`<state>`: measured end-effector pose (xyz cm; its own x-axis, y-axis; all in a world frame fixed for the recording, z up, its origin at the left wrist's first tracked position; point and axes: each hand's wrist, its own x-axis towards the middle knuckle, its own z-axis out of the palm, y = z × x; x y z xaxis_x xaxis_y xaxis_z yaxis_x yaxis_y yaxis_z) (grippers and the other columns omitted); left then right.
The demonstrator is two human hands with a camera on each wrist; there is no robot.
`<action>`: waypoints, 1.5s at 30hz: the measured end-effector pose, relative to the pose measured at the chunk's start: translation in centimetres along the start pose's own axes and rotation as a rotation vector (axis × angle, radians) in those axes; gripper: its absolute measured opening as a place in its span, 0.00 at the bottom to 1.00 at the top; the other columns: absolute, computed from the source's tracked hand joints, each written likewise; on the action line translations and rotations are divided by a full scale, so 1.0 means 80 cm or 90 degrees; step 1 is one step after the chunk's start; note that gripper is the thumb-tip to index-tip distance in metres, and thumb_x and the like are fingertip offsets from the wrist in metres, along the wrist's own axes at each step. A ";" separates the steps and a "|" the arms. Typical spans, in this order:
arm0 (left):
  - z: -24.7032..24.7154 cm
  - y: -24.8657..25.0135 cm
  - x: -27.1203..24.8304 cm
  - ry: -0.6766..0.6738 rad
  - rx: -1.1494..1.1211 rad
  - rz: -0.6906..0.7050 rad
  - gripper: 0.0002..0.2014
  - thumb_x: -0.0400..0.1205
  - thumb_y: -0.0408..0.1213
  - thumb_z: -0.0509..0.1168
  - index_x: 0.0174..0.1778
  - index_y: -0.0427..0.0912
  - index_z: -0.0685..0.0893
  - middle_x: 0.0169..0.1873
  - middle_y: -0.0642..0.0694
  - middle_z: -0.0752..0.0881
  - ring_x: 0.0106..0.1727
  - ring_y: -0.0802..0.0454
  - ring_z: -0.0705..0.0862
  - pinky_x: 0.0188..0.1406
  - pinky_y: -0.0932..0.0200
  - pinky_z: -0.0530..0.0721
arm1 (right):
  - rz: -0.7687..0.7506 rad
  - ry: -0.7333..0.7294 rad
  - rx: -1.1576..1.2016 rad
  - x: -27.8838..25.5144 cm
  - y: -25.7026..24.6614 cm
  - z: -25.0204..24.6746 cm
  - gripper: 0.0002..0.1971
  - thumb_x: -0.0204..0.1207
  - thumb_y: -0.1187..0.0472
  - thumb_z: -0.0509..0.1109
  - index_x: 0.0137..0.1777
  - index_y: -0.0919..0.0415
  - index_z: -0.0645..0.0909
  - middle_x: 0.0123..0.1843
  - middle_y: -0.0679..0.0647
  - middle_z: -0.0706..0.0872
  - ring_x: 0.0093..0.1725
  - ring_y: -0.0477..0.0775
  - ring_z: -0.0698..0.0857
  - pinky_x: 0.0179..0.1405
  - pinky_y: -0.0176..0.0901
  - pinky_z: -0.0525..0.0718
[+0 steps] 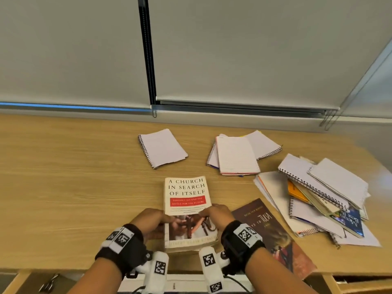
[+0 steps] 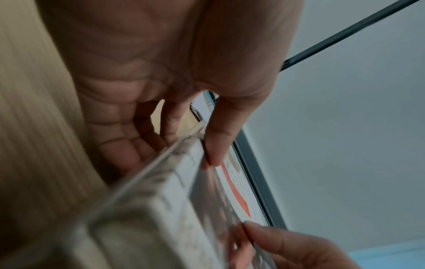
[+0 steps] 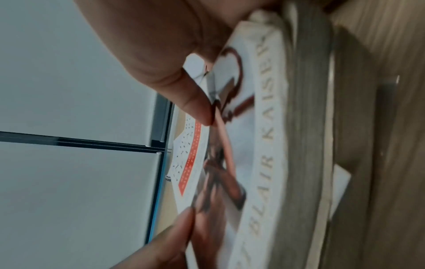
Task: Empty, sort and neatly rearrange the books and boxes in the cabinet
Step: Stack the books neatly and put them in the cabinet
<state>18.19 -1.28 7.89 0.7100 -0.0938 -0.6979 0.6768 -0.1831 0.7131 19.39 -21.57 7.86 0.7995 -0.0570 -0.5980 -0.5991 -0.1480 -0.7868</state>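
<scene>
A cream paperback titled "A Church in Search of Itself" (image 1: 187, 200) lies cover up on the wooden desk (image 1: 74, 177), near its front edge. My left hand (image 1: 151, 220) grips its left side, thumb on the cover and fingers curled beside the spine. My right hand (image 1: 217, 214) grips the right side the same way, thumb on the cover photo. The left wrist view shows the left thumb (image 2: 216, 145) pressing the paperback (image 2: 161, 209). In the right wrist view the right thumb (image 3: 190, 102) presses the paperback's cover (image 3: 264, 127). I cannot tell whether the book is lifted.
A brown book (image 1: 273, 236) lies just right of my right wrist. Farther back are a spiral notebook (image 1: 162, 148) and a small stack of notebooks (image 1: 237, 154). A messy pile of notebooks and books (image 1: 322, 198) fills the right. Closed blinds (image 1: 233, 49) stand behind the desk.
</scene>
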 end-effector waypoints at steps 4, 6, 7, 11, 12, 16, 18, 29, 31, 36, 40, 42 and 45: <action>0.028 0.002 -0.015 -0.048 -0.088 0.072 0.16 0.78 0.22 0.68 0.61 0.35 0.83 0.50 0.38 0.92 0.55 0.40 0.89 0.62 0.41 0.84 | -0.044 -0.015 0.046 -0.011 -0.005 -0.037 0.15 0.73 0.75 0.70 0.58 0.63 0.85 0.50 0.57 0.93 0.54 0.60 0.90 0.59 0.52 0.85; 0.060 0.008 -0.027 -0.047 -0.145 0.113 0.19 0.76 0.19 0.69 0.62 0.37 0.81 0.52 0.38 0.91 0.53 0.39 0.90 0.57 0.41 0.87 | -0.070 -0.030 0.061 -0.021 -0.015 -0.073 0.17 0.74 0.73 0.71 0.62 0.60 0.82 0.52 0.58 0.92 0.51 0.61 0.91 0.58 0.57 0.86; 0.078 0.013 -0.036 -0.062 -0.173 0.137 0.21 0.75 0.19 0.70 0.63 0.37 0.81 0.53 0.38 0.90 0.53 0.38 0.90 0.57 0.41 0.87 | -0.087 -0.030 0.069 -0.025 -0.019 -0.096 0.19 0.73 0.73 0.72 0.63 0.60 0.80 0.54 0.60 0.91 0.51 0.63 0.91 0.58 0.58 0.87; 0.159 0.025 -0.060 -0.153 -0.259 0.217 0.28 0.69 0.23 0.75 0.65 0.39 0.79 0.56 0.36 0.89 0.57 0.36 0.88 0.63 0.34 0.82 | -0.123 -0.068 0.140 -0.044 -0.028 -0.194 0.20 0.72 0.73 0.72 0.64 0.66 0.76 0.57 0.71 0.88 0.56 0.70 0.87 0.64 0.66 0.82; 0.177 0.027 -0.063 -0.164 -0.266 0.229 0.29 0.67 0.24 0.75 0.65 0.39 0.79 0.56 0.36 0.89 0.57 0.36 0.88 0.63 0.35 0.83 | -0.122 -0.080 0.157 -0.048 -0.026 -0.214 0.20 0.72 0.72 0.71 0.64 0.66 0.77 0.57 0.73 0.87 0.55 0.69 0.87 0.62 0.65 0.83; 0.240 0.032 -0.064 -0.138 -0.247 0.242 0.22 0.73 0.23 0.74 0.63 0.37 0.78 0.54 0.36 0.89 0.53 0.41 0.90 0.49 0.48 0.87 | -0.123 -0.119 0.161 -0.057 -0.013 -0.282 0.20 0.70 0.68 0.71 0.62 0.65 0.77 0.58 0.71 0.87 0.53 0.68 0.89 0.55 0.59 0.88; 0.264 0.027 -0.058 -0.115 -0.220 0.224 0.22 0.73 0.28 0.76 0.62 0.37 0.79 0.52 0.38 0.91 0.52 0.43 0.91 0.49 0.47 0.88 | -0.103 -0.128 0.125 -0.055 -0.002 -0.300 0.17 0.72 0.66 0.70 0.62 0.64 0.78 0.57 0.71 0.88 0.49 0.67 0.90 0.47 0.56 0.91; 0.301 -0.027 -0.028 0.089 -0.024 0.146 0.16 0.71 0.42 0.79 0.50 0.43 0.86 0.41 0.53 0.88 0.43 0.59 0.86 0.41 0.64 0.86 | -0.072 -0.033 -0.135 -0.019 0.071 -0.292 0.10 0.82 0.65 0.66 0.60 0.61 0.85 0.52 0.53 0.93 0.57 0.57 0.89 0.72 0.59 0.76; 0.299 -0.034 -0.025 0.109 0.003 0.146 0.16 0.68 0.44 0.80 0.49 0.45 0.87 0.42 0.53 0.89 0.45 0.58 0.87 0.48 0.61 0.86 | -0.071 -0.031 -0.159 -0.016 0.075 -0.288 0.10 0.82 0.64 0.65 0.60 0.60 0.84 0.51 0.51 0.93 0.55 0.55 0.90 0.71 0.58 0.76; 0.295 -0.043 -0.020 0.134 0.021 0.136 0.13 0.68 0.43 0.80 0.45 0.47 0.87 0.41 0.53 0.91 0.45 0.57 0.89 0.53 0.56 0.87 | -0.081 -0.017 -0.192 -0.017 0.078 -0.271 0.09 0.84 0.64 0.64 0.59 0.56 0.83 0.51 0.47 0.92 0.56 0.50 0.88 0.54 0.42 0.79; 0.294 -0.043 -0.020 0.178 0.039 0.144 0.14 0.70 0.42 0.79 0.45 0.49 0.82 0.41 0.56 0.88 0.44 0.61 0.86 0.45 0.66 0.83 | -0.113 -0.008 -0.228 -0.023 0.076 -0.260 0.08 0.85 0.62 0.63 0.57 0.52 0.82 0.51 0.45 0.91 0.53 0.46 0.88 0.52 0.41 0.80; 0.292 -0.043 -0.021 0.189 0.072 0.136 0.15 0.71 0.46 0.78 0.46 0.50 0.78 0.42 0.56 0.86 0.45 0.62 0.84 0.41 0.67 0.80 | -0.123 -0.005 -0.253 -0.024 0.075 -0.258 0.08 0.84 0.61 0.63 0.56 0.52 0.83 0.50 0.45 0.91 0.51 0.46 0.89 0.48 0.39 0.81; 0.289 -0.045 -0.024 0.147 0.120 0.086 0.19 0.71 0.56 0.75 0.45 0.51 0.74 0.45 0.54 0.84 0.43 0.58 0.84 0.40 0.61 0.82 | -0.120 -0.006 -0.264 -0.026 0.076 -0.258 0.08 0.85 0.58 0.63 0.56 0.50 0.83 0.51 0.43 0.91 0.53 0.46 0.88 0.55 0.43 0.82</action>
<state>9.87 -23.09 5.18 0.8310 0.0902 -0.5489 0.5406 -0.3640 0.7585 14.99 -42.69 7.45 0.8912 0.0177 -0.4532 -0.3736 -0.5380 -0.7556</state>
